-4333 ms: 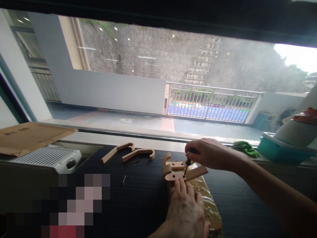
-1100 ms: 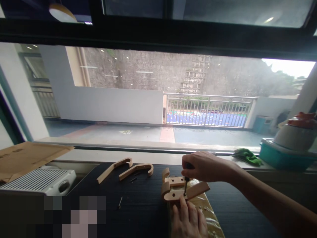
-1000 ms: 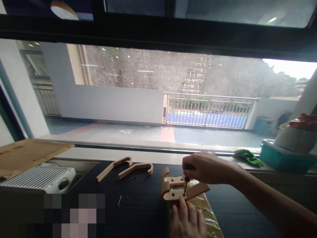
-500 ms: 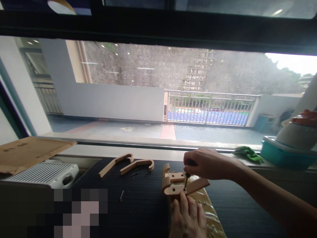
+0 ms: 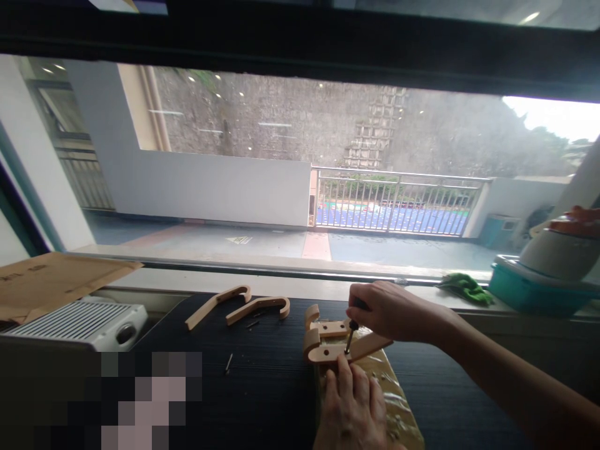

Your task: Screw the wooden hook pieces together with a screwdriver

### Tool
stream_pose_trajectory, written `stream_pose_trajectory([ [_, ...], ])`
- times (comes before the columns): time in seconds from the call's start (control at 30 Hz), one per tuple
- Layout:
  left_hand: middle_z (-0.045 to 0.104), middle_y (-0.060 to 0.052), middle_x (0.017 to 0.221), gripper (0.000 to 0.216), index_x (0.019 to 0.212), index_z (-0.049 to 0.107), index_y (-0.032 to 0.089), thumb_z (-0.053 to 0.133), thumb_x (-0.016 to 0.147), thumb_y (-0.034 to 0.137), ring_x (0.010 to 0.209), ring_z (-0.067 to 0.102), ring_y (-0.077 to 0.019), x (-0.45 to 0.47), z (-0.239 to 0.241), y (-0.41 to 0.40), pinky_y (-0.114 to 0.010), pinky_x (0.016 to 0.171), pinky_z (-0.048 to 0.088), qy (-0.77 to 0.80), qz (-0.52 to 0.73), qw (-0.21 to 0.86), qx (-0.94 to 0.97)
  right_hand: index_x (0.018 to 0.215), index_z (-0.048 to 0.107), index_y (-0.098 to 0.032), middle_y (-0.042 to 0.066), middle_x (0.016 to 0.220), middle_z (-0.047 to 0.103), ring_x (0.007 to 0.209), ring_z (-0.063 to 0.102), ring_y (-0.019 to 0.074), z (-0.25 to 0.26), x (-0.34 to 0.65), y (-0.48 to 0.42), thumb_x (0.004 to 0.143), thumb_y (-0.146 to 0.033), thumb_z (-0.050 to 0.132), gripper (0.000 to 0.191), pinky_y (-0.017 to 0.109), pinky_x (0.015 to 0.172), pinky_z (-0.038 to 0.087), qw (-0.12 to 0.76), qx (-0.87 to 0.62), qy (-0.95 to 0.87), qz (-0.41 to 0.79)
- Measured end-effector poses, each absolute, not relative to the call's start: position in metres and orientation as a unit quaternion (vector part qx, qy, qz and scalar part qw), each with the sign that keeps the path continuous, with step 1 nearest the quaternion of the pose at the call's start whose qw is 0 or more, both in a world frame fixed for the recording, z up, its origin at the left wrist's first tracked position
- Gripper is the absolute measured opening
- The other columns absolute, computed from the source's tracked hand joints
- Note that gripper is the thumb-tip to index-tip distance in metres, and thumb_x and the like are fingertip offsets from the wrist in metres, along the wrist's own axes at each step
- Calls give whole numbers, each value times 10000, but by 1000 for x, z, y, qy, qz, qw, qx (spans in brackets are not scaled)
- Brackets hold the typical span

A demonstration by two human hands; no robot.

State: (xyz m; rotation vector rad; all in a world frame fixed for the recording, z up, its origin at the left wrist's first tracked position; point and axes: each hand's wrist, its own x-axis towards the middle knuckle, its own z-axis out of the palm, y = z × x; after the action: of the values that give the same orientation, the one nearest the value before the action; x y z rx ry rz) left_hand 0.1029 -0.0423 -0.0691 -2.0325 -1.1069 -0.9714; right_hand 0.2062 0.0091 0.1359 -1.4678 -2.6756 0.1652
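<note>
My right hand point(image 5: 391, 310) is closed round a small black screwdriver point(image 5: 350, 334), whose tip stands on a wooden hook piece point(image 5: 328, 351). That hook lies across a wooden board wrapped in plastic film point(image 5: 391, 400) on the black desk point(image 5: 262, 400). A second hook point(image 5: 323, 326) lies just behind it on the same board. My left hand point(image 5: 352, 409) rests on the wrapped board with its fingers stretched flat, their tips pressing the near edge of the front hook.
Two loose wooden hooks point(image 5: 218, 303) point(image 5: 257, 308) lie on the desk to the left, with small screws point(image 5: 229, 361) near them. A white heater point(image 5: 75, 322) and cardboard point(image 5: 51, 278) sit at left. A teal container point(image 5: 529, 290) and green cloth point(image 5: 464, 285) rest on the sill.
The view has drifted up and back down slightly. Both hands stay on the front hook, the screwdriver still upright on it; its tip has barely shifted.
</note>
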Motion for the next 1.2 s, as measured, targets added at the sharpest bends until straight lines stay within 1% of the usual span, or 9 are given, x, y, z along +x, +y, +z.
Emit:
stream_pose_trajectory([
  [0.17,678,-167,944,749,876,712,188,504,577,843,1014,513,-419,106,-73,-42,-520,829,350,-433,-374,293,-766,884,643,-219,1,726,645,582,494,110,143,211,8,872,-387,482,233,234,519,287,21,-464,-884,50],
  [0.3,673,-184,944,742,860,721,175,535,556,825,1014,511,-423,107,-75,-42,-523,833,351,-428,-401,281,-760,856,642,-219,-5,725,644,599,479,105,143,212,8,874,-323,476,197,240,541,290,24,-439,-897,44],
  [0.4,675,-177,944,724,887,719,178,527,596,812,1024,511,-412,105,-68,-45,-514,846,345,-429,-391,274,-767,822,625,-205,-3,706,629,596,457,105,140,209,9,875,-308,469,194,243,542,285,38,-436,-898,42],
  [0.5,670,-171,984,721,959,707,177,476,676,798,1050,511,-396,101,-58,-51,-497,859,346,-440,-346,253,-789,792,610,-189,0,674,607,568,433,101,136,206,9,872,-310,470,201,242,521,275,41,-449,-892,44],
  [0.63,661,-170,1019,710,1010,694,180,422,738,777,1075,500,-392,99,-55,-53,-493,867,348,-445,-315,248,-801,797,611,-184,-1,668,606,557,429,96,135,204,10,867,-299,470,195,239,515,270,40,-465,-884,35],
  [0.8,657,-178,971,748,944,711,159,419,704,805,1026,518,-403,100,-57,-51,-504,836,376,-435,-346,265,-788,872,630,-209,4,716,638,597,485,113,141,209,6,880,-376,471,231,240,532,286,24,-461,-887,32],
  [0.97,652,-171,1045,658,1049,684,174,399,806,716,1083,507,-390,96,-44,-59,-489,868,373,-452,-275,239,-814,857,626,-214,0,726,641,608,484,114,142,211,4,883,-340,467,205,238,536,287,18,-447,-894,32],
  [1.13,656,-172,1051,695,1066,676,176,417,767,748,1050,524,-397,93,-42,-57,-497,827,401,-436,-270,228,-827,806,613,-184,5,682,614,576,457,103,136,205,6,878,-314,470,207,239,523,278,33,-462,-886,37],
  [1.2,646,-181,1076,687,1100,661,164,440,775,727,1060,519,-399,90,-40,-58,-502,831,406,-432,-251,219,-838,783,605,-173,13,678,612,568,457,102,134,205,6,878,-311,462,220,239,517,273,36,-474,-879,36],
])
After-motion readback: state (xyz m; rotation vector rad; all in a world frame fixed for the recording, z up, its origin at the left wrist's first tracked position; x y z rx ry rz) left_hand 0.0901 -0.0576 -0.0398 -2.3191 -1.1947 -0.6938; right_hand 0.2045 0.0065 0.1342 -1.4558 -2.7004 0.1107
